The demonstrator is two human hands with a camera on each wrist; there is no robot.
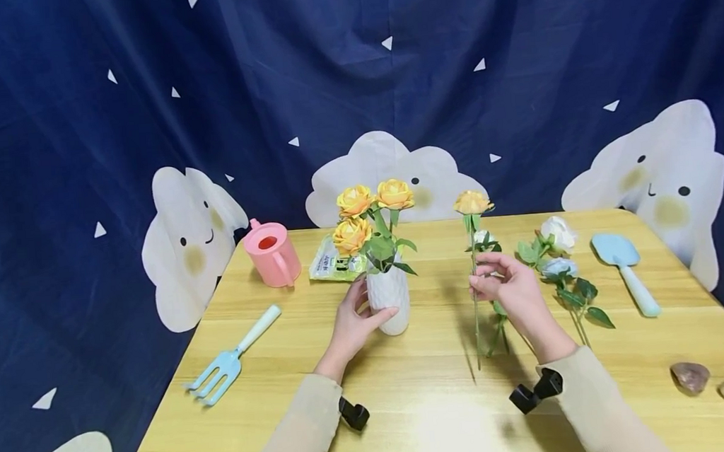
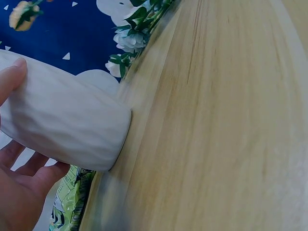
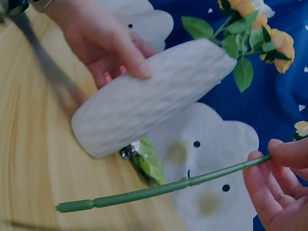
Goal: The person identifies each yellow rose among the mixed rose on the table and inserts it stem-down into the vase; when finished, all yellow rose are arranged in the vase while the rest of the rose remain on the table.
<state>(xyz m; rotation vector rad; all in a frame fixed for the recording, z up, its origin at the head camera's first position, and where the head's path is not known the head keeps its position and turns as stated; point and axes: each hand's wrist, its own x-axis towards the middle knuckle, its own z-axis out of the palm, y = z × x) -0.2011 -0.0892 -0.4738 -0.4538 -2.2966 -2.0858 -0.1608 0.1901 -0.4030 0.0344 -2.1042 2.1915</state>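
A white textured vase (image 1: pixel 389 300) stands on the table with several yellow roses (image 1: pixel 353 235) and green leaves in it. My left hand (image 1: pixel 354 327) holds the vase from its left side, thumb across the front. To the right, my right hand (image 1: pixel 515 292) pinches the stem of a single yellow rose (image 1: pixel 471 202), held upright with its bloom at the top. In the right wrist view the green stem (image 3: pixel 139 193) extends bare from between thumb and fingers, its lower end apart from the vase.
White roses (image 1: pixel 557 233) and a bluish one (image 1: pixel 558 267) lie behind the right hand. A blue shovel (image 1: pixel 619 252) and two stones (image 1: pixel 690 376) are at the right. A pink watering can (image 1: pixel 273 256), green packet (image 1: pixel 333 262) and blue hand fork (image 1: pixel 223 372) are at the left.
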